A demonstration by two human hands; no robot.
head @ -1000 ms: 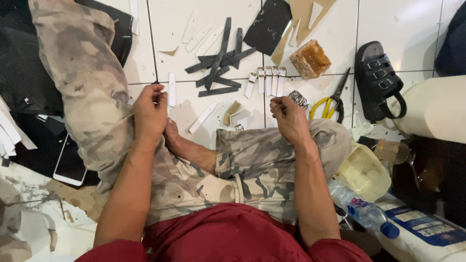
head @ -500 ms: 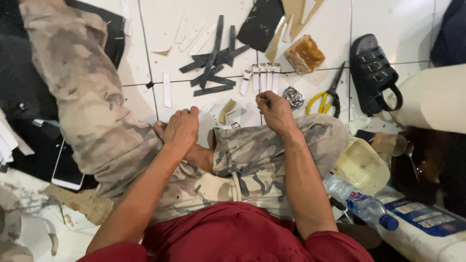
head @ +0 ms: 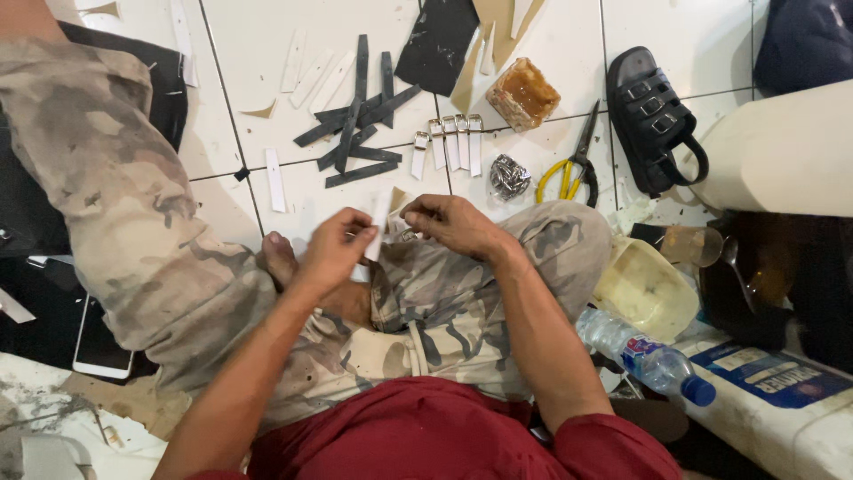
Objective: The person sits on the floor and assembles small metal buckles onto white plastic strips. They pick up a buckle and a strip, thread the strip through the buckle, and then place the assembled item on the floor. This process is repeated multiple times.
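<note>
I sit cross-legged on a white tiled floor in camouflage trousers. My left hand (head: pixel 336 249) pinches a narrow white strip (head: pixel 377 233) and holds it upright above my knee. My right hand (head: pixel 451 222) is just to its right, fingertips curled toward the strip's top end; whether it grips anything I cannot make out. Beyond my hands lie several white strips with metal buckles (head: pixel 447 142) in a row, a pile of black strips (head: pixel 355 116) and a small heap of metal buckles (head: pixel 508 176).
Yellow-handled scissors (head: pixel 569 169), an amber block (head: pixel 523 93) and a black sandal (head: pixel 653 117) lie at the far right. A plastic bottle (head: pixel 644 356) and a cream tub (head: pixel 644 289) sit by my right knee. A phone (head: pixel 99 342) lies at the left.
Both hands drew back from the floor toward my lap and came together. My left hand now holds a white strip up, and the right hand has met it.
</note>
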